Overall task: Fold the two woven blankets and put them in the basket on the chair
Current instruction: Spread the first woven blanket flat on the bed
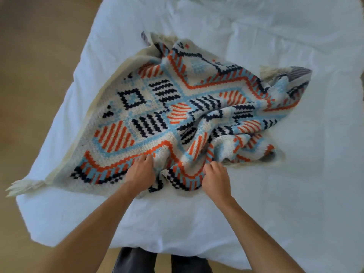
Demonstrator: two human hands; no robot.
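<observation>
A woven blanket with an orange, light blue, navy and cream pattern lies crumpled on the white bed. Its left part lies fairly flat; its right part is bunched in folds. A cream fringe hangs off the bed's left edge. My left hand grips a fold of the blanket near its front edge, fingers curled into the cloth. My right hand pinches the front edge a little to the right. Only one blanket shows. The basket and chair are out of view.
The white bed cover fills most of the view, rumpled at the back. A wooden floor runs along the left side. My dark trouser legs stand against the bed's near edge.
</observation>
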